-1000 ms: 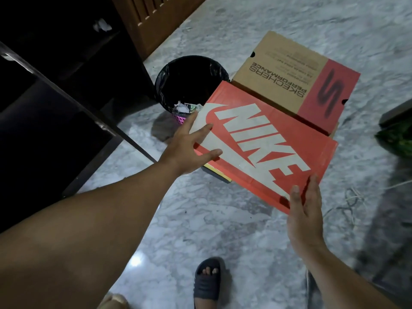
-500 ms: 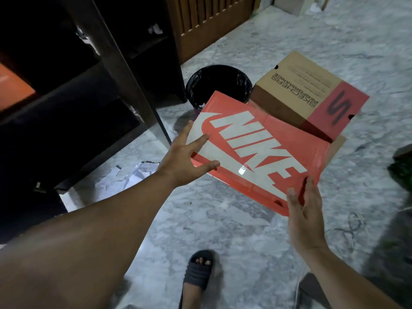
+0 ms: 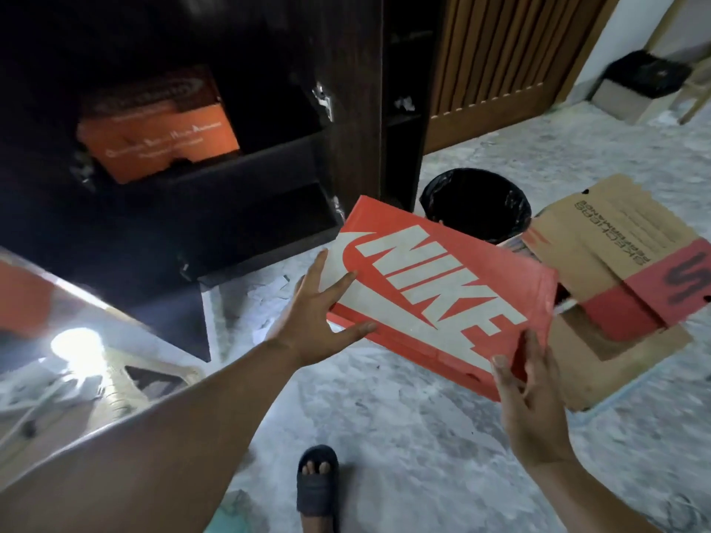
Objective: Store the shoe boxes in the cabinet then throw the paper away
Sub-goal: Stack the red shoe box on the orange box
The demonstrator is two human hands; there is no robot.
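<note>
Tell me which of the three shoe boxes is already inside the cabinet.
The orange box on the dark cabinet shelf. The red Nike box is held between both hands, and the brown Skechers box sits outside on the floor.

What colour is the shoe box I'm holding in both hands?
Red-orange with a large white logo, seen in the head view: shoe box.

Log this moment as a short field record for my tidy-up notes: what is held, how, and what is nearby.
held item: red Nike shoe box, tilted, off the floor
left hand: fingers spread, pressing the box's left end
right hand: fingers on the box's near right corner
cabinet: dark, open, orange box already on a shelf
bin: black-lined, on the floor behind the Nike box
other box: brown Skechers box, on the right
floor: marble, paper scraps near the cabinet
</note>
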